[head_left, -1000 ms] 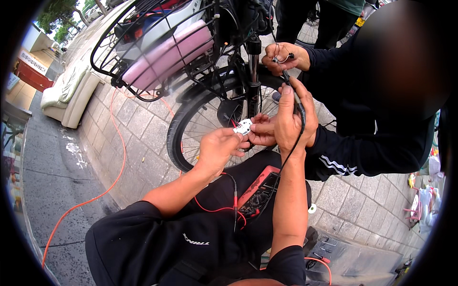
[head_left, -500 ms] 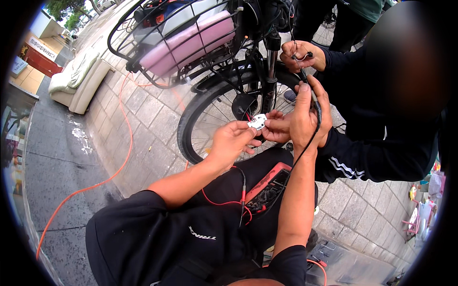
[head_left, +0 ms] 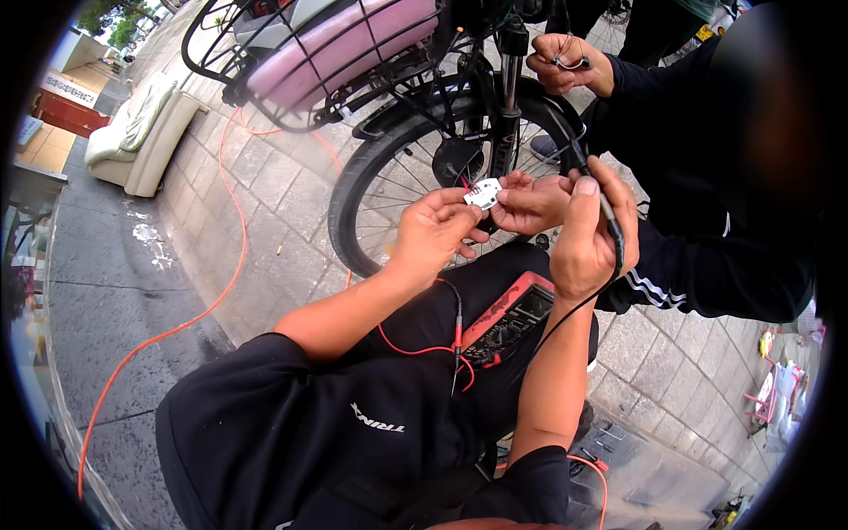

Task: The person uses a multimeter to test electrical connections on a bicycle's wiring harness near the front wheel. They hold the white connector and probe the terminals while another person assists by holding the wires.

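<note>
My left hand (head_left: 433,231) grips a small white connector block (head_left: 482,193) with red wires, its fingers closed on the left side. A co-worker's hand (head_left: 530,205) pinches the same block from the right. My right hand (head_left: 590,228) is wrapped round a slim black and silver pen-shaped tool (head_left: 579,151) trailing a black cord, its thin end pointing up. Above it, the co-worker's other hand (head_left: 565,62) holds thin wires with small black connectors. A red-cased multimeter (head_left: 505,322) with probe leads lies on my lap, below my hands.
A bicycle's front wheel (head_left: 344,230) and wire basket (head_left: 309,44) with pink padding stand ahead. The co-worker (head_left: 707,177) crouches at right. An orange cord (head_left: 210,309) crosses the pavement (head_left: 256,221). A cream sofa (head_left: 132,146) stands left, a metal tray (head_left: 662,459) with small tools lower right.
The white block and both my hands sit higher in the view. My right hand with the tool has shifted right, away from the co-worker's upper hand. Both grips stay closed.
</note>
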A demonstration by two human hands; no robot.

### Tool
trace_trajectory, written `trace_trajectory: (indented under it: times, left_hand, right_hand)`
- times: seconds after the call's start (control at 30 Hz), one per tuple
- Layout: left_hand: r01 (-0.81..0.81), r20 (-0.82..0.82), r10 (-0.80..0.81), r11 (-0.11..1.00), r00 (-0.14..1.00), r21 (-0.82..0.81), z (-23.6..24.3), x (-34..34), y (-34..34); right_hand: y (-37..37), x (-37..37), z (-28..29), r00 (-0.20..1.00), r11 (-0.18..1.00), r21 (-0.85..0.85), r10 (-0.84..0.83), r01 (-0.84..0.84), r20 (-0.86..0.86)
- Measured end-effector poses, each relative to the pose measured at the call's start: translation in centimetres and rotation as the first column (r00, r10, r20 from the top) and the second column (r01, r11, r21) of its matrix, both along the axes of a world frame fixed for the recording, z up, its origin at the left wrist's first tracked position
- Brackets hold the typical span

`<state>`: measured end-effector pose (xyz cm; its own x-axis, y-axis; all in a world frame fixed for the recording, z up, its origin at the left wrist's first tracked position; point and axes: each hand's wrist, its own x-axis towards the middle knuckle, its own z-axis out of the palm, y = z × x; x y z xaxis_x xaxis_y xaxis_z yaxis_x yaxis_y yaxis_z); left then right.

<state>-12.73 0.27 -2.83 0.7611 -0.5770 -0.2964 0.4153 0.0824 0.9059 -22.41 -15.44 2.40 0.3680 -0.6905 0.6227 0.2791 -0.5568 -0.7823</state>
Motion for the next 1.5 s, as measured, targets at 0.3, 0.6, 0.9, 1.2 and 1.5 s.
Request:
trace_trajectory:
  times: [0.3, 0.6, 0.9, 1.2, 1.5]
  left_hand:
    - [0.022, 0.021, -0.022, 1.0, 1.0, -0.006, -0.3, -0.4, -0.6]
    - [0.006, 0.054, -0.006, 1.0, 0.999, 0.002, 0.0, -0.2, -0.1]
    - [-0.011, 0.047, 0.011, 1.0, 0.999, 0.01, 0.1, -0.2, 0.0]
    - [-0.018, 0.055, 0.018, 1.0, 0.998, 0.014, 0.0, -0.2, -0.1]
    - [-0.012, 0.062, 0.012, 1.0, 0.998, 0.003, -0.2, 0.0, 0.0]
  right_hand:
    - [4.1, -3.3, -1.0, 0.985, 0.993, 0.051, 0.116, -0.11, -0.129]
    - [4.8, -2.8, -3.0, 0.976, 0.988, 0.014, 0.156, -0.155, -0.153]
    - [4.7, -2.6, -3.4, 0.974, 0.983, -0.009, 0.182, -0.185, -0.133]
    - [4.9, -2.3, -3.4, 0.967, 0.98, 0.072, 0.195, -0.186, -0.162]
    - [4.9, -2.5, -4.2, 0.946, 0.882, 0.384, 0.318, -0.273, -0.057]
